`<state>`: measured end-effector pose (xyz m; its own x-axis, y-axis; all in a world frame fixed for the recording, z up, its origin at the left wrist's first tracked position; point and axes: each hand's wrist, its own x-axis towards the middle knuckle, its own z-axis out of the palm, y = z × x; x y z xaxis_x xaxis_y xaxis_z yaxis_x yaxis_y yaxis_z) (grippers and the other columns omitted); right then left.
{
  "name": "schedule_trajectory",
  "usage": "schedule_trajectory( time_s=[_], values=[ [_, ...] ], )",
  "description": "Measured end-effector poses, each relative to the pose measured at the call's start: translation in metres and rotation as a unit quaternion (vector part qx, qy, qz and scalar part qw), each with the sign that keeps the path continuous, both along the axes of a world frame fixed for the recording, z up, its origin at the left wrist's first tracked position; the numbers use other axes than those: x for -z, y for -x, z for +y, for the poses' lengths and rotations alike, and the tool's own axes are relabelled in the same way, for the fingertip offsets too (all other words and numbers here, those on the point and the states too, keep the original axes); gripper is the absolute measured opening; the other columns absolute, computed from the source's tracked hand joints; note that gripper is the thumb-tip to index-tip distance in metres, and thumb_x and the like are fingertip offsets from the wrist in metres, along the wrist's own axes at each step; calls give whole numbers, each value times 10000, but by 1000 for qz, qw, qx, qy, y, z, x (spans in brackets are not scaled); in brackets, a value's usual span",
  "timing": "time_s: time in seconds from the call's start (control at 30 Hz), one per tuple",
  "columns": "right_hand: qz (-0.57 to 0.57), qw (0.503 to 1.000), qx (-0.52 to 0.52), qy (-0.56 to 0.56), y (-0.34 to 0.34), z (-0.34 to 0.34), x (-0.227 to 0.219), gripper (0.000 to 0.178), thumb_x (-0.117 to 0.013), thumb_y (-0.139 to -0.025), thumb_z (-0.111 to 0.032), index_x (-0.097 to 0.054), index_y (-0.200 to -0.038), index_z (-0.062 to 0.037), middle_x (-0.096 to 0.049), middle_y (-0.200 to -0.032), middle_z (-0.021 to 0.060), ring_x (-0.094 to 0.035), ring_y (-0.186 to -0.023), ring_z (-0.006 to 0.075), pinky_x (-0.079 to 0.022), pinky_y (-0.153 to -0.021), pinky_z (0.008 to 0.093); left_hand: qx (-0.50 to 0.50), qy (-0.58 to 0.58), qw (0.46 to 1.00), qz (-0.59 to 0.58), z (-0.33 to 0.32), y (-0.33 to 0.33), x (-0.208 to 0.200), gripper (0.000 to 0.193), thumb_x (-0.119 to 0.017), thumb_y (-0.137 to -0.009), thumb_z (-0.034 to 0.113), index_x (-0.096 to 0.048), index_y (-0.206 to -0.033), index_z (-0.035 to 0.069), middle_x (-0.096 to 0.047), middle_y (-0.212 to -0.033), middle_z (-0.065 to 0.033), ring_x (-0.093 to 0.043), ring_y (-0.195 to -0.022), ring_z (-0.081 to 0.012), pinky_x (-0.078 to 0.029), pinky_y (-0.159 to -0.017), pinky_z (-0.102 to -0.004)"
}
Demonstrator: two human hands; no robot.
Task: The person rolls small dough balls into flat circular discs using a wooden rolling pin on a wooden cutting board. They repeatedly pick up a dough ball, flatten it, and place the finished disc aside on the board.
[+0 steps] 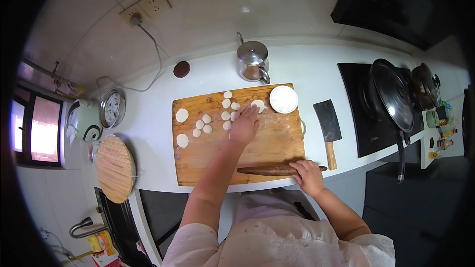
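My left hand (245,126) reaches over the wooden board (213,158) with its fingers stretched out. Its fingertips lie by a flattened dough round (258,105) and partly cover small dough pieces. Near the board's front edge, my right hand (308,177) grips the right part of a dark, tapered rolling pin (269,170). Several small dough discs (207,118) lie left of my left hand. Two larger dough wrappers, an upper one (182,115) and a lower one (182,141), rest at the board's left side. A bowl of white powder (283,100) stands at its far right corner.
A cleaver (328,126) lies right of the board, before a hob with a large lidded pan (392,96). Behind the board stand a glass teapot (252,59) and a brown lid (181,69). Leftward are a metal bowl (113,109), a round wooden lid (115,168) and a rice cooker (84,121).
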<state>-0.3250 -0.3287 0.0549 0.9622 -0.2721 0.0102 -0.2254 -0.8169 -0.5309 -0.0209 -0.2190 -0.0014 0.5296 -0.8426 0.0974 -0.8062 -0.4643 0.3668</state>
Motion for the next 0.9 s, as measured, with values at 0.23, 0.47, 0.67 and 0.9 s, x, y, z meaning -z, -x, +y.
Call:
schedule_trajectory(
  time_s=[0.23, 0.47, 0.67, 0.9],
  values=[
    [8, 998, -56, -1, 2, -33, 5, 482, -741, -786, -109, -649, -1257, -154, -626, -1157, 53, -580, -1097, 285, -467, -928, 425, 9, -165, 986, -18, -27, 2, 6, 729, -534, -996, 418, -283, -1569, 44, -244, -1655, -109, -220, -1530, -246, -109, -1256, -491],
    [6, 996, -88, -3, 1, -49, 4, 483, -735, -791, -120, -639, -1263, -159, -618, -1156, 47, -578, -1092, 279, -468, -928, 424, 162, -159, 974, -8, 0, 50, 5, 729, -543, -990, 417, -287, -1567, 52, -269, -1646, -102, -219, -1533, -244, -154, -1244, -503],
    [-1, 992, -125, -7, -1, -51, 5, 499, -734, -788, -121, -630, -1274, -163, -613, -1152, 44, -576, -1088, 277, -469, -925, 418, 115, -57, 991, 43, 21, 64, 14, 536, -633, -934, 280, -517, -1403, 47, -458, -1496, -116, -454, -1370, -293, -367, -1127, -456],
    [-10, 991, -133, -10, -5, -51, 6, 483, -734, -793, -118, -640, -1263, -169, -616, -1148, 38, -576, -1088, 270, -468, -918, 417, -51, -47, 993, 99, 2, 75, -11, 275, -718, -864, 199, -627, -1085, 65, -632, -1155, -100, -584, -1133, -307, -469, -935, -431]
  ],
)
